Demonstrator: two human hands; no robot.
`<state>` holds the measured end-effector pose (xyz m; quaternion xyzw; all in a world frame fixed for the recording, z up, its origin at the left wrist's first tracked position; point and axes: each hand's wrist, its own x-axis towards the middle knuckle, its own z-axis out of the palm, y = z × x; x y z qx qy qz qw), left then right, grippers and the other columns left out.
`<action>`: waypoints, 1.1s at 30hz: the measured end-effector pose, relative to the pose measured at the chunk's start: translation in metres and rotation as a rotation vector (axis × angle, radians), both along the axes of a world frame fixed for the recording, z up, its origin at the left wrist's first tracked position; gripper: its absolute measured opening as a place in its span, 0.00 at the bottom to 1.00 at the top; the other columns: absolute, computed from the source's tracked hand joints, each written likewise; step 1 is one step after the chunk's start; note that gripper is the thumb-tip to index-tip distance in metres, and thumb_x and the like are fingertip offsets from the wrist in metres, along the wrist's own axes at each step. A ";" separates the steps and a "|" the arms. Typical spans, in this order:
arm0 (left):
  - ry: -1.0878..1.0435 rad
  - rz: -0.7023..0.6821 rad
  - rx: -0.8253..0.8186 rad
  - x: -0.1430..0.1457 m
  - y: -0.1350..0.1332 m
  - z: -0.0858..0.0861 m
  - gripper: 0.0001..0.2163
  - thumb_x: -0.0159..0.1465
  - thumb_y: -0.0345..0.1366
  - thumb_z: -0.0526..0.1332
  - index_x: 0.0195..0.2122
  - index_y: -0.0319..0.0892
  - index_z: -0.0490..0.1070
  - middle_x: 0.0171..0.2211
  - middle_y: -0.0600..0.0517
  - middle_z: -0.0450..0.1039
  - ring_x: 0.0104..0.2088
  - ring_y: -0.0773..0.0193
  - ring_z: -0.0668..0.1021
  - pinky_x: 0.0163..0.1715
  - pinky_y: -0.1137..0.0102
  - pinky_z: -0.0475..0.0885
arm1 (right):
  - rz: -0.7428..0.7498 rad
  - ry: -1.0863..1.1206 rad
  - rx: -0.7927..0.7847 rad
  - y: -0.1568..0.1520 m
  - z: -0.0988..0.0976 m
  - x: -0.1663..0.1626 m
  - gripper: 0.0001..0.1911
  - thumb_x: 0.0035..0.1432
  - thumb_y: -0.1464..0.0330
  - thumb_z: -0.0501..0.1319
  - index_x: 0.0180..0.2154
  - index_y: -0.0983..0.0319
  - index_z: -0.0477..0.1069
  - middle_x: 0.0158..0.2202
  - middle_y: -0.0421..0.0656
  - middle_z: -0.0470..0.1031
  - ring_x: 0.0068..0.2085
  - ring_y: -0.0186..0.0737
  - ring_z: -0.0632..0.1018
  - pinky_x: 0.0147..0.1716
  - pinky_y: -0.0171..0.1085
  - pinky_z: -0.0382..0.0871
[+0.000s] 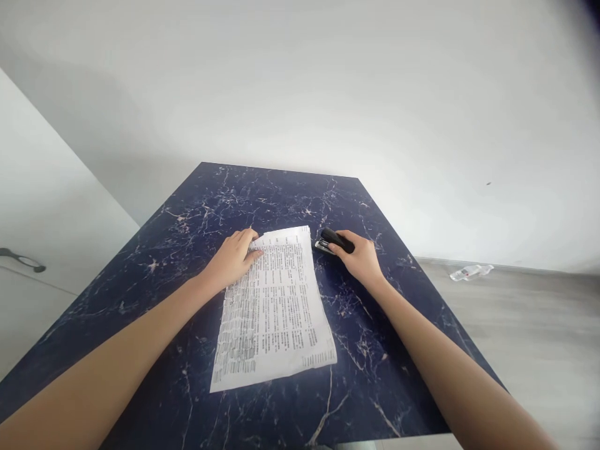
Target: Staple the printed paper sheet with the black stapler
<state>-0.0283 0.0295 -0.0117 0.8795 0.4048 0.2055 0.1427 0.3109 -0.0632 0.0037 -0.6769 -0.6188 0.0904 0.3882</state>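
Observation:
A printed sheet of paper point(276, 306) lies on a dark blue marbled table point(375, 350). My left hand point(232, 257) rests on the sheet's far left corner, fingers curled over the edge and pressing it down. My right hand point(359, 256) is wrapped round a black stapler point(334, 240) that sits on the table just right of the sheet's far right corner. The stapler's metal nose points toward the paper.
A white wall stands behind the table. A white door with a dark handle point(21, 259) is at the left. On the grey floor at the right lies a small clear plastic bottle point(469, 272).

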 end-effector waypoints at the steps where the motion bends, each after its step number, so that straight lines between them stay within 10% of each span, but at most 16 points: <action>1: -0.009 0.002 0.011 0.000 0.000 0.001 0.13 0.72 0.43 0.57 0.55 0.44 0.66 0.52 0.41 0.73 0.53 0.47 0.76 0.50 0.53 0.73 | 0.042 0.012 -0.027 0.001 0.000 0.004 0.17 0.61 0.58 0.65 0.48 0.57 0.79 0.41 0.45 0.84 0.40 0.52 0.82 0.42 0.48 0.74; 11: 0.006 0.052 0.011 -0.002 0.001 0.005 0.13 0.72 0.41 0.57 0.54 0.42 0.66 0.54 0.40 0.73 0.55 0.44 0.75 0.53 0.50 0.71 | 0.437 0.101 -0.156 -0.009 0.013 0.000 0.15 0.60 0.60 0.69 0.47 0.57 0.80 0.43 0.43 0.83 0.43 0.47 0.82 0.45 0.46 0.75; 21: 0.016 0.051 0.000 -0.001 0.000 0.006 0.15 0.72 0.42 0.57 0.55 0.40 0.67 0.56 0.39 0.72 0.56 0.43 0.74 0.55 0.48 0.69 | 0.465 0.026 -0.126 -0.013 0.021 -0.007 0.16 0.63 0.56 0.67 0.48 0.57 0.79 0.44 0.44 0.83 0.44 0.49 0.82 0.47 0.47 0.75; 26: 0.016 0.069 -0.010 -0.002 0.002 0.002 0.16 0.72 0.43 0.57 0.57 0.41 0.67 0.57 0.40 0.72 0.57 0.43 0.74 0.57 0.48 0.69 | 0.238 0.062 0.167 -0.020 0.030 -0.024 0.25 0.77 0.54 0.46 0.54 0.58 0.76 0.52 0.47 0.81 0.54 0.50 0.80 0.55 0.49 0.72; 33: 0.032 0.077 0.019 0.002 0.002 0.001 0.16 0.72 0.42 0.58 0.57 0.41 0.68 0.56 0.40 0.72 0.56 0.44 0.75 0.57 0.49 0.70 | 0.293 -0.465 -0.013 -0.020 0.016 -0.053 0.26 0.78 0.62 0.42 0.64 0.62 0.68 0.65 0.47 0.72 0.64 0.51 0.73 0.61 0.53 0.67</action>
